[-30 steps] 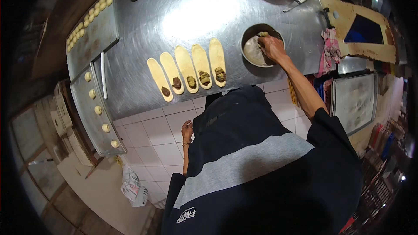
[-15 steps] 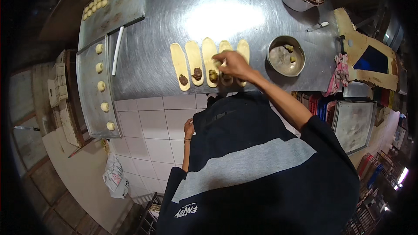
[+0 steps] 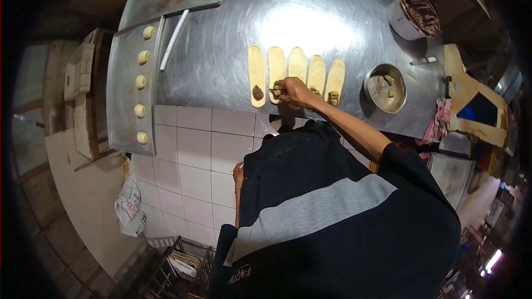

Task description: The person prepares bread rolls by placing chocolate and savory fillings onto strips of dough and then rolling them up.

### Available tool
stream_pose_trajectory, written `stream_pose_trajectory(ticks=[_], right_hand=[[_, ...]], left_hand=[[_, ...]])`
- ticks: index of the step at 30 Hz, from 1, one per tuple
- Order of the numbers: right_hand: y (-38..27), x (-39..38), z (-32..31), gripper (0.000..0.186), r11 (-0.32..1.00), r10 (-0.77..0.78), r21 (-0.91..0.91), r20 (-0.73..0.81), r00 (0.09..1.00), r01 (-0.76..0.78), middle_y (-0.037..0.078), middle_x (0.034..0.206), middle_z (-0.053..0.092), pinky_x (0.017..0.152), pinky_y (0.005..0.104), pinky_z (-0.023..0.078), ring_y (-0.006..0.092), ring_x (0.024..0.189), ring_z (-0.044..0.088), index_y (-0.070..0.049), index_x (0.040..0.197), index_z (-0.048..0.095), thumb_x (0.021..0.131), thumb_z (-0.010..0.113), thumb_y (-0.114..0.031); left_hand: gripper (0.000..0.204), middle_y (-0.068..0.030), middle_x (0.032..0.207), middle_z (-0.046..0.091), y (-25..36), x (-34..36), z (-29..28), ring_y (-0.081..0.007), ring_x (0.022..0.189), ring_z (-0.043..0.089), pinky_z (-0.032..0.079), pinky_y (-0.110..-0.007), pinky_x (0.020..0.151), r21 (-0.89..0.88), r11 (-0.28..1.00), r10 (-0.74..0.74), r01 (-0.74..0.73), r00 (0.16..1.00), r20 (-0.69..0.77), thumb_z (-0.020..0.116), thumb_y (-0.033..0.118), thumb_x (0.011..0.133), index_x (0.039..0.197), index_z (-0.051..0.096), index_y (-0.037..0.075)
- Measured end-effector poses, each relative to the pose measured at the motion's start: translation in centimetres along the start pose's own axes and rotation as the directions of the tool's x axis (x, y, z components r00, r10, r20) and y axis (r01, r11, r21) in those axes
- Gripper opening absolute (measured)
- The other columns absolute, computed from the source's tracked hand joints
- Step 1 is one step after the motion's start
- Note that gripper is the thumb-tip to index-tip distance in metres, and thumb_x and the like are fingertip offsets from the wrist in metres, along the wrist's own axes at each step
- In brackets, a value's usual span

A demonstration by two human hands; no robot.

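Several long flat dough strips [image 3: 255,69] lie side by side near the table's front edge. The leftmost bears a dark brown lump of filling [image 3: 257,93] at its near end. My right hand [image 3: 297,92] is over the near end of the second strip [image 3: 276,61], fingers pinched on an olive-brown piece of filling [image 3: 276,89]. It partly covers the third strip [image 3: 297,61]. Olive-brown pieces sit on the rightmost strip [image 3: 336,75]. My left hand [image 3: 238,176] hangs low by my body, away from the table; its fingers are mostly hidden.
Right of the strips stands a metal bowl [image 3: 403,95] with a few olive pieces, beyond it a pot [image 3: 400,21] smeared with brown paste and a knife [image 3: 424,61]. Left are a tray [image 3: 124,91] of dough rolls, a white rod [image 3: 174,39] and a tray of dough balls [image 3: 183,0].
My right hand has moved left along the row, from the fourth strip to the second. The view has shifted, so the table appears turned. My left hand stays low.
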State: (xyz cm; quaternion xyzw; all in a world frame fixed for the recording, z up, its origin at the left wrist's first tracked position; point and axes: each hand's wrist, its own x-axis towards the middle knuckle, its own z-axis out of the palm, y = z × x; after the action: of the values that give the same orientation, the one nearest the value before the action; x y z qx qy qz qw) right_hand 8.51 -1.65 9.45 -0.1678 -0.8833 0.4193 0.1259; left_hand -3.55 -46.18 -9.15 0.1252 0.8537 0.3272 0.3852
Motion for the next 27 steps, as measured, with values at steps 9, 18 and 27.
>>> stream_pose_trajectory(ticks=[9,18,27], right_hand=[[-2.8,1.8,3.6,0.016,0.999,-0.010,-0.052,-0.225,0.974,-0.001,0.026,0.082,0.059,0.069,0.0502,0.048,0.0409,0.082,0.062,0.004,0.078,0.063,0.081,0.069,-0.011],[-7.3,-4.4,-6.7,0.025,0.975,0.218,0.172,-0.644,0.733,-0.139,0.014,0.102,0.069,0.075,0.0354,0.055,0.0245,0.089,0.067,-0.001,0.114,0.069,0.090,0.068,-0.006],[6.7,-14.0,-14.3,0.033,0.636,0.312,-0.227,-0.798,0.515,-0.737,0.026,0.106,0.068,0.087,0.0499,0.053,0.0436,0.097,0.066,0.001,0.110,0.070,0.081,0.057,-0.009]], left_hand=[[0.035,-0.0141,0.104,0.070,-15.6,-9.9,-7.5,-0.0222,0.089,0.066,0.053,-0.031,0.077,-0.252,0.944,0.259,-0.214,0.953,0.159,0.059,0.023,0.098,0.127,0.063,0.005],[0.032,-0.0141,0.097,0.070,2.3,2.7,-8.1,-0.0165,0.075,0.067,0.056,-0.025,0.064,-0.289,0.946,-0.127,0.146,0.988,0.083,0.055,0.010,0.099,0.129,0.059,0.002],[0.031,-0.0095,0.095,0.072,9.3,6.3,-8.4,-0.0154,0.073,0.067,0.056,-0.027,0.063,-0.142,0.984,-0.084,0.105,0.986,0.146,0.055,0.012,0.099,0.129,0.059,0.005]])
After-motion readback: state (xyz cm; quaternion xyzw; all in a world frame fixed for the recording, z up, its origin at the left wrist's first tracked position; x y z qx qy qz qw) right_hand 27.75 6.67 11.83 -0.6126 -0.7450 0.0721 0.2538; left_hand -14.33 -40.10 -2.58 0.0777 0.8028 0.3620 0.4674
